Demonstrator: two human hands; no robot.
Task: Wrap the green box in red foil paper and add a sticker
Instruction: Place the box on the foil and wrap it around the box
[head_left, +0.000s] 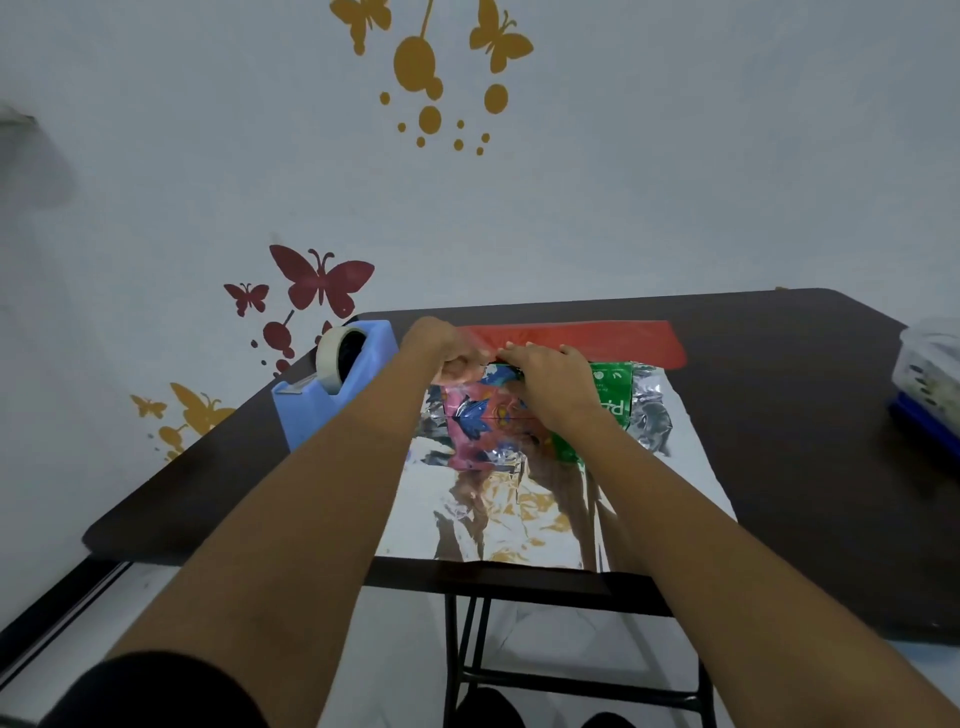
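The green box (610, 392), with a pink and blue picture on its near face, stands on the foil paper (524, 514), which lies silver side up on the dark table (779, 415). The foil's far edge is folded up and shows its red side (618, 338) behind the box. My left hand (441, 348) pinches that red edge at the box's far left corner. My right hand (550, 374) lies over the top of the box with its fingers on the foil edge; its fingertips are partly hidden.
A blue tape dispenser (332, 384) with a roll of pale tape stands on the table's left side, close to my left forearm. A clear plastic container (930, 379) sits at the right edge. The wall with butterfly stickers rises just behind the table.
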